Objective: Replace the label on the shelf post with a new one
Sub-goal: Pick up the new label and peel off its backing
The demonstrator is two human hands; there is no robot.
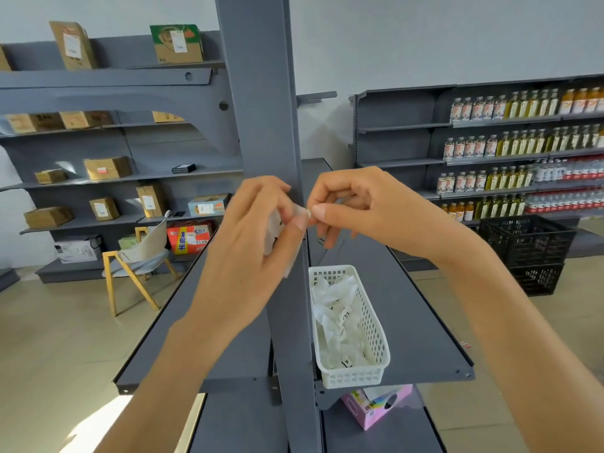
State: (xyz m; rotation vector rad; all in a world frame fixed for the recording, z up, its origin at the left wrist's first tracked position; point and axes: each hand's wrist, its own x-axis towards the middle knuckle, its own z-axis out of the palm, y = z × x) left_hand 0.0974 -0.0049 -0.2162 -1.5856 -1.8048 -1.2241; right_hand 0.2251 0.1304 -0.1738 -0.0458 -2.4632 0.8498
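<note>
A grey metal shelf post (261,93) rises straight ahead of me. In front of it my left hand (255,243) grips a white label sheet (274,233) with black print, thumb pressed on its upper corner. My right hand (362,207) is level with it, thumb and forefinger pinched together at that same corner (305,212), touching the sheet's edge. Both hands hide the part of the post behind them. I cannot see a label on the visible part of the post.
A white perforated basket (372,361) full of crumpled white label scraps stands on the grey shelf (418,305) right of the post. A pink box (376,410) lies on the shelf below. Black crates (529,250) stand at right, a wooden chair (130,266) at left.
</note>
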